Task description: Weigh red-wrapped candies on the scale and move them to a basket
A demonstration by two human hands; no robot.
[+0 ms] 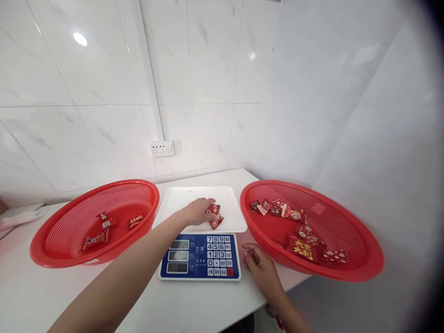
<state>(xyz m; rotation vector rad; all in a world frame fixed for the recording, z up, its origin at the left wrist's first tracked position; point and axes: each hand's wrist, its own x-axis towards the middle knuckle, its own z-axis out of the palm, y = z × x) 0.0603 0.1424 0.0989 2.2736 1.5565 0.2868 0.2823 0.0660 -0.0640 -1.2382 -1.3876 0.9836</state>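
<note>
Patterned packet on the tray: the small red wrapper (215, 224) with pale motifs lies on the white rectangular plastic tray (176, 199), right of the tray's middle; overlap leaves it unclear whether it is one piece or two. Its long axis seems to run from the worktop's (173, 305) far edge towards the near one.
Left hand (197, 212): nearer of the two, touching the packet, which lies at and just right of its fingertips; whether the grip pinches it or only rests there cannot be told.
Right hand (261, 267): grip loosely half-curled, nothing seen in it, between the scale and the worktop's near right corner.
Scale: one, with a blue keypad panel (199, 249) and three display windows, facing the worktop's near edge.
Red perforated plastic baskets: two; the left basket (83, 206) sits towards the worktop's left end, the right basket (319, 208) overhangs the right edge.
Basket contents: about five small red packets (108, 223) left; at least eight (293, 212) right, overlapping, including one larger gold-lettered packet (301, 249).
</note>
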